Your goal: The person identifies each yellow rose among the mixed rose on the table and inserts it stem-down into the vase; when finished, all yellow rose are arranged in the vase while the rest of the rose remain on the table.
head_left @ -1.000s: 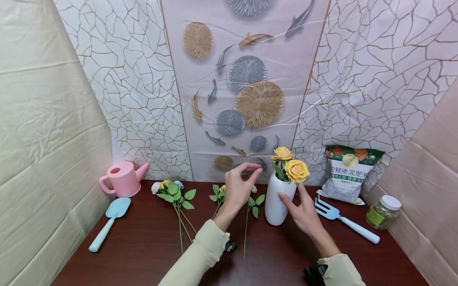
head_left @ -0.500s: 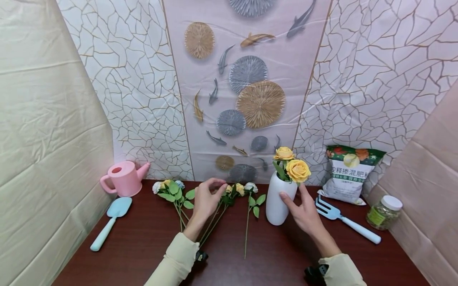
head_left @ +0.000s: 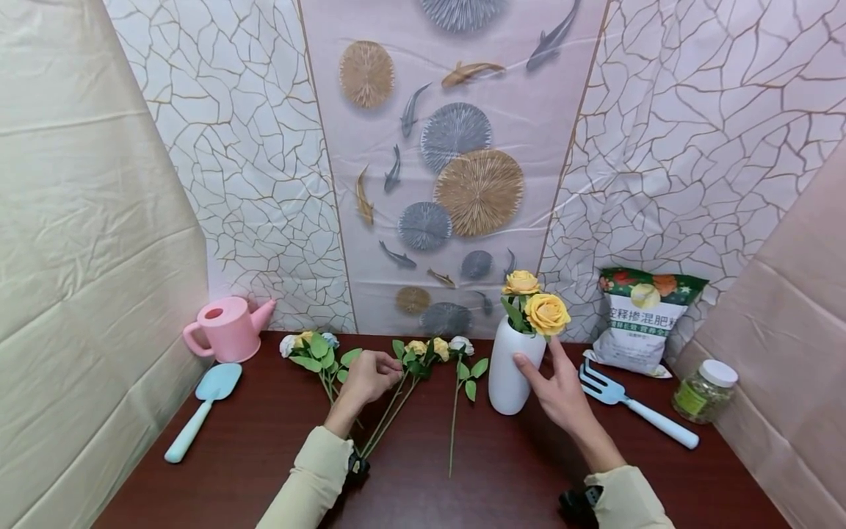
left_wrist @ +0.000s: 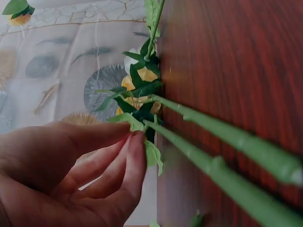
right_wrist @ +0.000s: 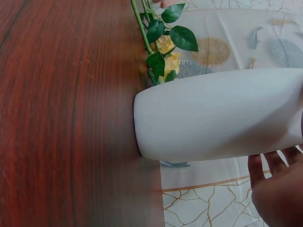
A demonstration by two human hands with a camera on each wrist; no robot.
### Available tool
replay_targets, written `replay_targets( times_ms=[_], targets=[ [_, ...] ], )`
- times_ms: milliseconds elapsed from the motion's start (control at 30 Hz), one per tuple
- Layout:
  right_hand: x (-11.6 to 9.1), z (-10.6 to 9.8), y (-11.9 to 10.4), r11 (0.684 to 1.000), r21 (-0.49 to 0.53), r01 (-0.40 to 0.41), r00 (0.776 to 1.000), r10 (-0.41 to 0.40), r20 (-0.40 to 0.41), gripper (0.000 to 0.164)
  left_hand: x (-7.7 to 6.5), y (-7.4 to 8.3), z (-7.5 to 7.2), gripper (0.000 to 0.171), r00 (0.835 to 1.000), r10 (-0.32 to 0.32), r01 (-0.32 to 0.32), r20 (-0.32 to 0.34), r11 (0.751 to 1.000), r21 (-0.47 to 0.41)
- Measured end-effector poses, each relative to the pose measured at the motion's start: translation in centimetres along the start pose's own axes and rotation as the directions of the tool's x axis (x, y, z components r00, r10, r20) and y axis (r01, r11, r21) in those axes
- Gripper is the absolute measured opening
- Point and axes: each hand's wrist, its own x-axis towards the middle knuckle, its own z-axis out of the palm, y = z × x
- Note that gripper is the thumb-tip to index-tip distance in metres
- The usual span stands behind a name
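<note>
My left hand (head_left: 371, 376) is low over the table, thumb and fingertips pinched at a leaf by the upper stem of a yellow rose (head_left: 416, 348). In the left wrist view, the fingertips (left_wrist: 137, 142) meet right at this green leaf (left_wrist: 154, 158). Beside it lies a second yellow rose (head_left: 440, 349), then a white rose (head_left: 460, 345) on a separate stem. My right hand (head_left: 565, 397) holds the white vase (head_left: 512, 371), thumb across its front and fingers behind. Two yellow roses (head_left: 547, 314) stand in the vase, which is upright on the table.
More roses (head_left: 324, 356) lie left of my left hand. Farther left are a pink watering can (head_left: 231, 330) and a light blue trowel (head_left: 201, 411). To the right are a hand fork (head_left: 637, 408), a fertilizer bag (head_left: 644, 327) and a lidded jar (head_left: 703, 393).
My left hand has moved away from the vase, leftward and down to the yellow rose lying on the table. The right hand has stayed on the vase.
</note>
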Motion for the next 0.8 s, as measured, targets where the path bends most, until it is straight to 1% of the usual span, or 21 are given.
replay_targets(
  times_ms=[167,267,400,567,667,800],
  targets=[
    [-0.01,-0.03,-0.12,1.000,-0.006,-0.008,1.000,0.008,0.009,0.074,-0.14,-0.26,0.00,0.007,0.996,-0.021,0.020,0.083,1.000,0.018],
    [0.05,-0.04,-0.18,1.000,0.004,-0.010,1.000,0.010,0.009,0.074,-0.06,-0.40,0.22,0.008,0.993,-0.034,0.033,0.109,0.999,0.013],
    [0.18,0.03,-0.19,1.000,0.016,-0.004,1.000,0.004,0.007,0.074,-0.08,-0.41,0.60,0.008,0.993,-0.044,0.043,0.113,0.999,0.010],
    [0.22,0.08,0.00,1.000,0.000,-0.014,1.000,0.014,0.002,0.075,-0.18,-0.43,0.89,0.008,0.993,-0.027,0.028,0.114,1.000,-0.010],
    [0.20,0.08,0.06,1.000,-0.002,-0.017,1.000,0.017,0.004,0.074,-0.24,-0.28,0.75,0.010,0.993,-0.031,0.035,0.110,0.999,-0.036],
    [0.16,0.06,-0.04,1.000,0.001,-0.013,1.000,0.013,0.003,0.073,-0.24,0.19,0.29,0.013,0.994,-0.032,0.043,0.104,0.994,-0.104]
  ],
)
